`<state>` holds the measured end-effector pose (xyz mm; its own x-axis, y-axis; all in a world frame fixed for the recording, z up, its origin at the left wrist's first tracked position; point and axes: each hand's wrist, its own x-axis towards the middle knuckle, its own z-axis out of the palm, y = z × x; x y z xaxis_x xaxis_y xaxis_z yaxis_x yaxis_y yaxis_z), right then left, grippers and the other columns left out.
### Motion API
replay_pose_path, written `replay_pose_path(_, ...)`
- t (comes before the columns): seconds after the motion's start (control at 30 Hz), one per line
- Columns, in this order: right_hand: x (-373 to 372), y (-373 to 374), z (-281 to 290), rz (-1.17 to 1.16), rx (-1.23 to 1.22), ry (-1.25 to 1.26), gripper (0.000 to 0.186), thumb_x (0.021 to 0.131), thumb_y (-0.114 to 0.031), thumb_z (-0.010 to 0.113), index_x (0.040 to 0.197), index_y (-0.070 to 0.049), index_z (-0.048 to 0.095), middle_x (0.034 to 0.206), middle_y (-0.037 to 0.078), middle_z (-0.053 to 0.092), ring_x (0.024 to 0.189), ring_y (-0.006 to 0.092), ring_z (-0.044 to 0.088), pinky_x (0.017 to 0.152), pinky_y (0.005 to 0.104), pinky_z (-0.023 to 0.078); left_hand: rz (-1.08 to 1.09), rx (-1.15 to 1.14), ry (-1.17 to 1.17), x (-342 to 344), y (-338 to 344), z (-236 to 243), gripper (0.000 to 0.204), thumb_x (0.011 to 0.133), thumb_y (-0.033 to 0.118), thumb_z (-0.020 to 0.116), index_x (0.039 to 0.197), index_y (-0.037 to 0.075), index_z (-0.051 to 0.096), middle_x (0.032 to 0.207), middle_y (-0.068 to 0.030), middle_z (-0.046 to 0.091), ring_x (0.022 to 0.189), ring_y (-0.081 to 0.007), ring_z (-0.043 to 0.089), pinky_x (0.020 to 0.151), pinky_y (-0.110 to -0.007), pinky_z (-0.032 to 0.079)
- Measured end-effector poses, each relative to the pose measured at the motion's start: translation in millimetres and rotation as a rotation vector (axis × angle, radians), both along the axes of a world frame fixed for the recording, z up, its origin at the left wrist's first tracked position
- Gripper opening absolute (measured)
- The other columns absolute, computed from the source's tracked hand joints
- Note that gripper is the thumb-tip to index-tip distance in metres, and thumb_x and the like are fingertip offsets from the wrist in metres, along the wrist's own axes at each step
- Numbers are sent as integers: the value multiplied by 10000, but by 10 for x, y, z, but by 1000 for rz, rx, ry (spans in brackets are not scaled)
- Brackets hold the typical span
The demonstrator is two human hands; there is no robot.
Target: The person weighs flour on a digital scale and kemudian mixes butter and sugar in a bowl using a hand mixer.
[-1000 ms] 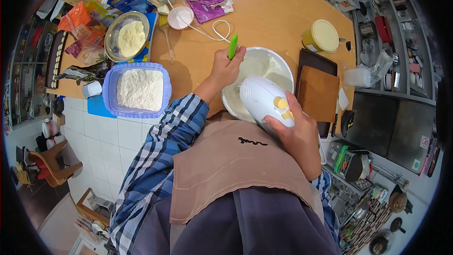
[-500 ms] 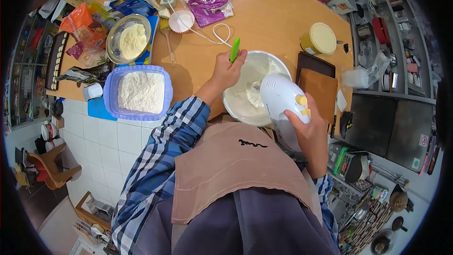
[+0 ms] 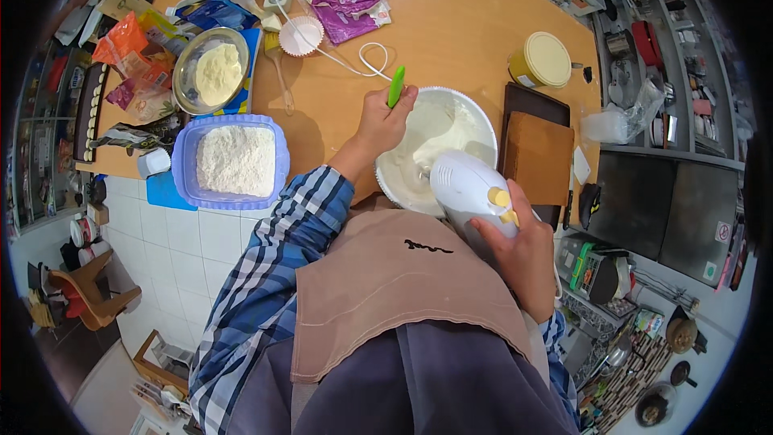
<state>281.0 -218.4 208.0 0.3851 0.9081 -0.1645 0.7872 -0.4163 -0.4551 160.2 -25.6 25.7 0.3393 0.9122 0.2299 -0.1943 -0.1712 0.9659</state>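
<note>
— Hands first: what are they on?

— Right hand (image 3: 515, 254) is wrapped tight around a white hand mixer (image 3: 471, 193), thumb by its yellow button, the beaters pointing down into the white mixing bowl (image 3: 475, 117). Left hand (image 3: 385, 122) sits at the bowl's near-left rim, fingers closed on a green handle (image 3: 396, 86) that sticks up above the knuckles; what's at its other end I can't tell.

— And the bowl itself?

— It stands on the wooden table (image 3: 451, 24), right in front of the person, with pale, smooth cream (image 3: 415, 161) inside. The mixer's white cord (image 3: 366, 60) loops across the tabletop behind it.

— What lies around it?

— Just to its right, a brown board (image 3: 538, 157) on a dark tray (image 3: 523, 101). Beyond that, a yellow lidded tub (image 3: 545, 59). On the left, well apart, a lilac plastic container of flour (image 3: 235, 161) at the table's edge, and behind it a metal bowl (image 3: 211, 72) with pale powder. Farther back, a purple packet (image 3: 348, 10) and a paper cupcake case (image 3: 300, 35).

— What is the person wearing?

— Blue plaid sleeve (image 3: 274, 274) on the left arm, tan apron (image 3: 394, 282) in front.
</note>
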Motion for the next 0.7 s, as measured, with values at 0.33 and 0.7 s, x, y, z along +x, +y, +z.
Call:
replay_pose_path(0.33,40,355,-168,-38,81,50,653,751,-349,757,1247,12,533,899,262,658,800,397,667,672,414,525,-46,-52,3,-9,10,-4,286,955,187,563,763,-24,578,566,-7,470,532,-88,413,484,-294,356)
replay_pose_path(0.7,256,334,-175,-95,126,106,615,768,-282,753,1238,42,524,942,276,656,858,380,674,714,385,521,-3,46,4,-4,8,14,253,947,167,568,782,-24,584,565,-29,483,517,-103,419,484,-298,362)
